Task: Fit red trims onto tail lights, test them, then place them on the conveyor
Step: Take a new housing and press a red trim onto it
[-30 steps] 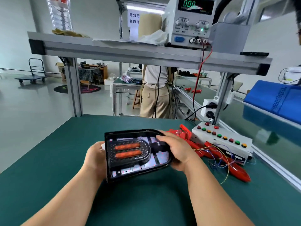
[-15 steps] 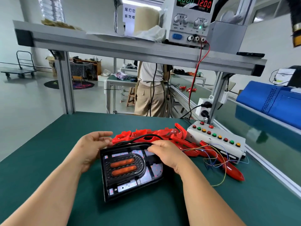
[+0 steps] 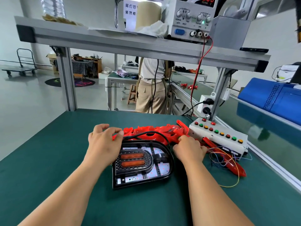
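Two orange bars sit in the left half of the tail light (image 3: pixel 143 162), which lies flat and face up on the green table (image 3: pixel 48 160), near the middle. The left hand (image 3: pixel 104 144) is over the light's far left corner, fingers loosely spread, fingertips touching the left end of the red trims (image 3: pixel 151 132) piled just behind the light. The right hand (image 3: pixel 189 150) is beside the light's far right edge, fingers curled down into the pile; whether they grip a trim I cannot tell. A black cable (image 3: pixel 143 133) arcs over the trims. Right of them stands a white button box (image 3: pixel 218 136) with loose wires (image 3: pixel 228 160). Above, a shelf (image 3: pixel 114 41) carries a power supply (image 3: pixel 190 18).
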### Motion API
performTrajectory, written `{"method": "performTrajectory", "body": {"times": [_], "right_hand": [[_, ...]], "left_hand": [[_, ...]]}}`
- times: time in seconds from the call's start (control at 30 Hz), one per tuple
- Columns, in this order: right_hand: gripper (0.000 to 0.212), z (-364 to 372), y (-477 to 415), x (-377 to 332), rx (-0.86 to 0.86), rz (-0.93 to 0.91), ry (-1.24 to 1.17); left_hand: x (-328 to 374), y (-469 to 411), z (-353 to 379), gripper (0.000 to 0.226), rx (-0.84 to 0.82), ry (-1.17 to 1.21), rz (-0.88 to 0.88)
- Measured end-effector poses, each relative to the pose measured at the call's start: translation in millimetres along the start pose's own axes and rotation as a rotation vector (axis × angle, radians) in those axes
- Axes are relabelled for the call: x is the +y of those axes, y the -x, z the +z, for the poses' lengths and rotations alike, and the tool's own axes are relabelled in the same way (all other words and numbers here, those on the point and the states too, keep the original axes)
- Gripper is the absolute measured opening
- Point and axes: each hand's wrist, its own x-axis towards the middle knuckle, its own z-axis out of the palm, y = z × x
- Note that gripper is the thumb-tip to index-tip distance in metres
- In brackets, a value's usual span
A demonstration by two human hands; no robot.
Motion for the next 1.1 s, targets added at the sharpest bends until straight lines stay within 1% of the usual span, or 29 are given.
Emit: {"method": "performTrajectory", "body": {"times": [0.1,0.2,0.27,0.33,0.43,0.5,0.53,0.57,0.63,0.67,0.7,0.73,0.8,0.83,0.9,0.93,0.97,1.03,1.07,1.1], "right_hand": [[0.033,1,-1,0,0.050,0.031,-0.037],[0.022,1,-2,2,0.187,0.048,-0.133],[0.017,2,-5,3,0.272,0.018,-0.201],[0.017,3,-6,1,0.362,-0.068,-0.361],[0.015,-2,-4,-5,0.426,-0.199,-0.735],[0.010,-8,0,-10,0.372,-0.201,-0.951],[0.013,-11,1,-11,0.311,-0.167,-1.094],[0.017,-15,3,-14,0.206,-0.119,-1.286],[0.022,-21,4,-16,-0.076,-0.046,-1.660],[0.023,-23,5,-17,-0.198,-0.034,-1.763],[0.023,-24,6,-19,-0.287,-0.038,-1.784],[0.022,-24,8,-22,-0.338,-0.054,-1.763],[0.027,-22,14,-27,-0.392,-0.128,-1.683],[0.032,-21,18,-30,-0.404,-0.178,-1.635],[0.039,-24,26,-36,-0.427,-0.302,-1.469],[0.040,-25,30,-38,-0.436,-0.394,-1.347],[0.039,-26,33,-40,-0.443,-0.494,-1.212],[0.034,-29,37,-43,-0.447,-0.648,-0.964],[0.033,-30,37,-44,-0.449,-0.679,-0.890],[0.034,-31,38,-43,-0.455,-0.687,-0.856]], "left_hand": [[2,1,-6,0.034,-0.056,-0.026,-0.092],[1,1,-8,0.038,-0.197,-0.079,-0.156],[0,4,-6,0.039,-0.258,-0.091,-0.163],[0,5,-3,0.034,-0.241,-0.048,-0.140],[-2,4,-1,0.027,-0.148,0.021,-0.108],[-5,1,0,0.026,-0.081,0.048,-0.100],[-7,-1,1,0.025,-0.042,0.063,-0.097],[-8,-3,1,0.024,-0.002,0.084,-0.097],[-11,-8,2,0.023,0.058,0.116,-0.101],[-12,-9,2,0.023,0.067,0.115,-0.096],[-12,-10,2,0.024,0.061,0.101,-0.085],[-13,-11,3,0.026,0.049,0.063,-0.069],[-14,-13,4,0.034,0.066,-0.046,-0.001],[-12,-14,3,0.036,0.115,-0.047,0.063],[-4,-11,-2,0.034,0.212,0.124,0.212],[1,-8,-5,0.033,0.207,0.248,0.275],[6,-5,-7,0.033,0.155,0.390,0.325],[12,1,-11,0.038,-0.031,0.652,0.348],[13,3,-12,0.038,-0.106,0.722,0.339],[14,4,-13,0.032,-0.150,0.750,0.327]]}}
